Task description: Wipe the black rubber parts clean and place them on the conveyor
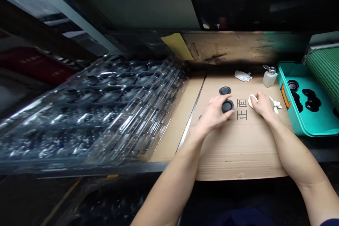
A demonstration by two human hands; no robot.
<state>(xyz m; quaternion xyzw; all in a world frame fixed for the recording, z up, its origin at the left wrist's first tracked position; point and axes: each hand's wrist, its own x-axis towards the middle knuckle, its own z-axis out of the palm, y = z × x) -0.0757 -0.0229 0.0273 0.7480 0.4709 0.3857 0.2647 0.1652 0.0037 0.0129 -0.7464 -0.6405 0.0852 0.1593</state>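
Between the fingers and thumb of my left hand [214,113] is a round black cap-like part [227,106], held above the cardboard sheet [238,148]. A similar black part [225,90] lies just beyond that hand. Part of another dark piece [200,117] shows at the left, mostly hidden by my left hand. My right hand [262,104] is closed on a white cloth [275,104] resting on the cardboard, its loose end sticking out to the right. Printed characters run across the sheet between my hands.
Stacked clear plastic trays [79,113] fill the left side. A white pump bottle [269,77] and a crumpled tissue [243,75] stand at the back. At the right, a teal bin [312,125] holds several black parts, beside a green conveyor belt [327,67].
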